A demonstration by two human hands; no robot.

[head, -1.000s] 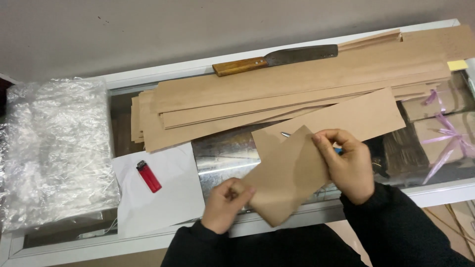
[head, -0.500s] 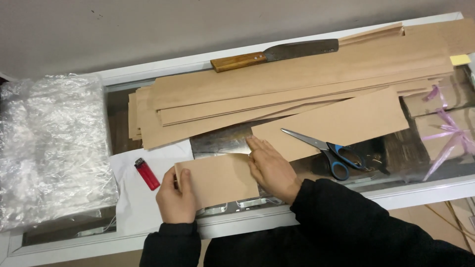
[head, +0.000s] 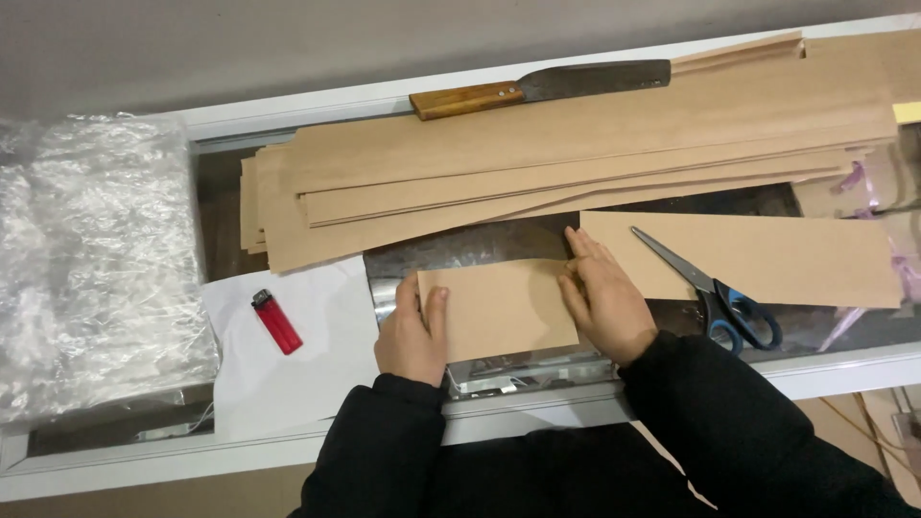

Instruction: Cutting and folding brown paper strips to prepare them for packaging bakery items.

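Both hands lie flat and open on a small folded rectangle of brown paper [head: 499,309] on the shiny metal surface [head: 460,251]: the left hand [head: 413,331] presses its left edge, the right hand [head: 604,299] its right edge. Blue-handled scissors [head: 715,293] rest just beside, on a longer brown sheet [head: 767,254].

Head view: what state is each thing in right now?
Brown paper piece: flat, pressed under both hands.
Left hand: on its left edge.
Right hand: on its right edge.
Scissors: shut, on a brown strip.
Red lighter: lying on white sheet.
Knife: atop the strip stack.
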